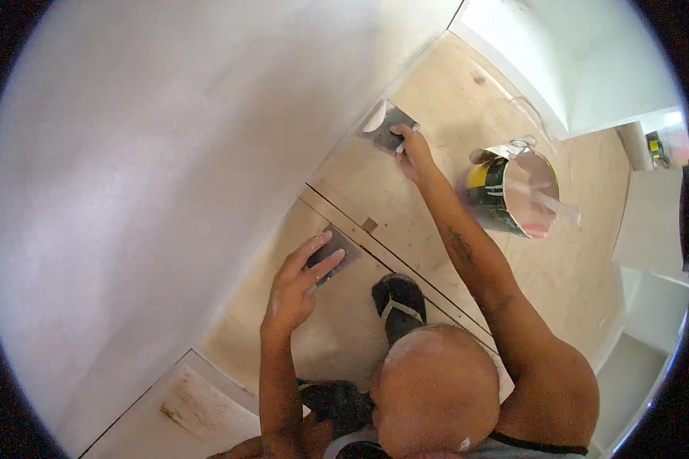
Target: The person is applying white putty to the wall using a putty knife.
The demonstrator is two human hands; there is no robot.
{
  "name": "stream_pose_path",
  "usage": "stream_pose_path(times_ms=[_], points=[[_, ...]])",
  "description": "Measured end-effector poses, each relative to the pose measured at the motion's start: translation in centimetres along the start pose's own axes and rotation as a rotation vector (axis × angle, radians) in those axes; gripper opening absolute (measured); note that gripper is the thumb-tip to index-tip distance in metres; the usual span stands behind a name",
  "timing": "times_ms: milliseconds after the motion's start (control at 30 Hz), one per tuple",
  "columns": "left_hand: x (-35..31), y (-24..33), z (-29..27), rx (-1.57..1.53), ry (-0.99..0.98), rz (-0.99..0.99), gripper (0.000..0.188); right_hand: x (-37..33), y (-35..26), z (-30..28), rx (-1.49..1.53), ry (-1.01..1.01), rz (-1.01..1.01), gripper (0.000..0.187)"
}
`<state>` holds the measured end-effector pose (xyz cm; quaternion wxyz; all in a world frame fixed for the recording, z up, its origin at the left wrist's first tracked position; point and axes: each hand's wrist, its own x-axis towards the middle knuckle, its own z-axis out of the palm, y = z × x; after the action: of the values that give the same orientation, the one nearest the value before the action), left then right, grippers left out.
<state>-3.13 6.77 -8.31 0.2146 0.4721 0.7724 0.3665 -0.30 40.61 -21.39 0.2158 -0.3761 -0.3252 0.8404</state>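
The dark-green-and-yellow bucket (493, 193), pale pink inside, has tan floor (429, 80) around it, and two dark grey scrapers (390, 131) (335, 258) and a whitish wall (153, 168) to its left.

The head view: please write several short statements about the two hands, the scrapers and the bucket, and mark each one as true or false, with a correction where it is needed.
1. The right hand holds a wide scraper with pale filler on it. True.
2. The left hand is empty. False: it holds a second scraper, with a dark flat blade.
3. The bucket stands to the right of the right forearm. True.
4. A lid closes the bucket fully. False: it is open, and pinkish paste shows inside.
5. In the picture, a dark seam in the tan floor runs between the two scrapers. True.
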Motion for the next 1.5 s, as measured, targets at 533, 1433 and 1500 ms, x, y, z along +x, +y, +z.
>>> stream_pose_path(times_ms=[533,1433,1500], points=[[-1.5,-1.7,-0.7,-0.154,0.101,-0.006,0.067,3.6,0.9,3.0,-0.296,0.143,-0.09,0.021],[2.1,-2.1,1.0,-0.396,0.128,0.262,0.049,-17.3,-25.0,24.7,-1.12,0.266,-1.258,0.028],[2.5,-1.7,1.0,-0.433,0.112,0.24,0.044,-17.9,-25.0,23.3,-1.169,0.301,-1.293,0.029]])
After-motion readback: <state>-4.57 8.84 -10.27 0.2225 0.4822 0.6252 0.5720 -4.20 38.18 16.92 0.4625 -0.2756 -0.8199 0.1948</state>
